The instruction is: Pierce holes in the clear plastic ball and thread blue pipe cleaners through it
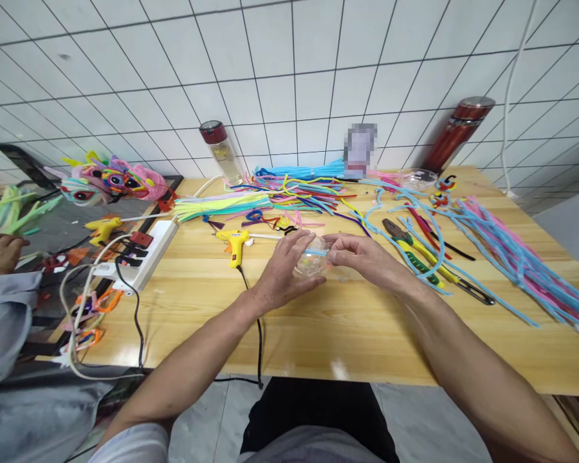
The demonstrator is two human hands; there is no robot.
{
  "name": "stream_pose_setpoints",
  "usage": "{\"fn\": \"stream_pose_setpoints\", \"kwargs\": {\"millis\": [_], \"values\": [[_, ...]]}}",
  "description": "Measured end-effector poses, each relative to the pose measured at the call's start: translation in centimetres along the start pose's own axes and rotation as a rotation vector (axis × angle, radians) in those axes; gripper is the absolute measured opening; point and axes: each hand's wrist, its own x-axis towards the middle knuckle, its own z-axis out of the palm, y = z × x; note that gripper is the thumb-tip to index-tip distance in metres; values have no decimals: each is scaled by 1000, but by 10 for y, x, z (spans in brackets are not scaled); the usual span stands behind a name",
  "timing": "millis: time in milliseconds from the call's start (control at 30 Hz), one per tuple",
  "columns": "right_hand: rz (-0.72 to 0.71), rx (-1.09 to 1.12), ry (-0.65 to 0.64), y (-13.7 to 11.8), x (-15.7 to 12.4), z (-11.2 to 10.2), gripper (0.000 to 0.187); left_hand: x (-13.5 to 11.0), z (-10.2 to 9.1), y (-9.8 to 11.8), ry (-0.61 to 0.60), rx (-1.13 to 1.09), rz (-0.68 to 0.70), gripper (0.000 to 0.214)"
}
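My left hand (282, 273) curls round a clear, round plastic thing (309, 265), fingers over its top and thumb along its near side. Small coloured bits show inside or through it. A short length of light-blue pipe cleaner (315, 253) lies across the top of this clear thing. My right hand (361, 256) pinches the right end of that pipe cleaner between thumb and fingers. Left of my hands, a yellow glue gun (236, 245) lies on the wooden table (318, 341). Whether the clear thing rests on the tabletop is hard to see.
Pliers (415, 247) and loose pipe cleaners are at right, beside a blue-and-pink bundle (525, 263). More bundles (226, 204) lie behind. A power strip (149, 254) with cables, a second glue gun (103, 230) and a co-worker's hand (2, 253) are at left. Two bottles stand along the wall.
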Motion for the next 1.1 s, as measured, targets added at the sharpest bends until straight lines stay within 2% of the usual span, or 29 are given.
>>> {"fn": "stream_pose_setpoints", "kwargs": {"millis": [433,867,1100], "values": [[-41,-14,6,-11,-9,-1,31,-3,-2,0,113,12,129,94],[-28,35,-48,-13,-8,-4,38,-2,-3,0,135,-42,112,92],[-24,39,-62,-17,-6,-4,40,-3,-4,1,136,-102,42,88]]}}
